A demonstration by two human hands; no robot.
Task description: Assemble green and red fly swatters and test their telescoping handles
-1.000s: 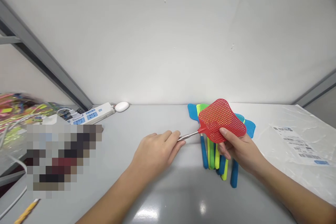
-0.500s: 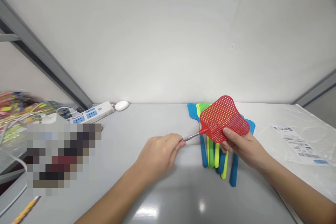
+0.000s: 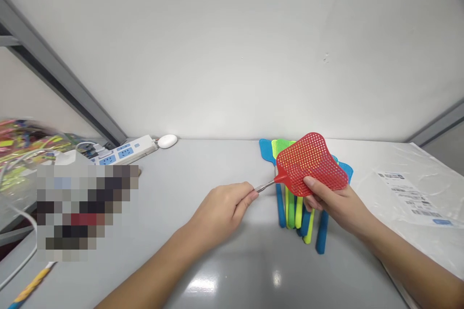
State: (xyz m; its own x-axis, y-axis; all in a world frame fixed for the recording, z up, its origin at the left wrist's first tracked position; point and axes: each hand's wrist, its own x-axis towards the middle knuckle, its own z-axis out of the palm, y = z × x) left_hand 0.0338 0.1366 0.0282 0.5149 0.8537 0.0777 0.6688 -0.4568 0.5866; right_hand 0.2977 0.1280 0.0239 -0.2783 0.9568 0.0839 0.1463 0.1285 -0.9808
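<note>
My left hand point(image 3: 221, 215) pinches the thin metal handle point(image 3: 264, 187) of a red plastic fly swatter. My right hand point(image 3: 331, 205) grips the swatter's perforated red head point(image 3: 311, 164) at its lower edge, with the thumb on top. Just beneath and behind the head lies a heap of other fly swatters point(image 3: 290, 212) with blue, green and yellow handles. A blue swatter head point(image 3: 266, 150) shows at the heap's far left, and the red head hides the middle of the heap.
The grey table point(image 3: 232, 270) ends at a white wall. A power strip point(image 3: 125, 152) and a white oval object point(image 3: 167, 141) stand at the far edge. Colourful packaging point(image 3: 21, 140) and a pixelated patch point(image 3: 87, 207) are at left; a plastic sheet with a barcode label point(image 3: 409, 198) is at right.
My left hand has shifted slightly right along the metal handle. The red head has turned a little in my right hand. The view has tilted slightly.
</note>
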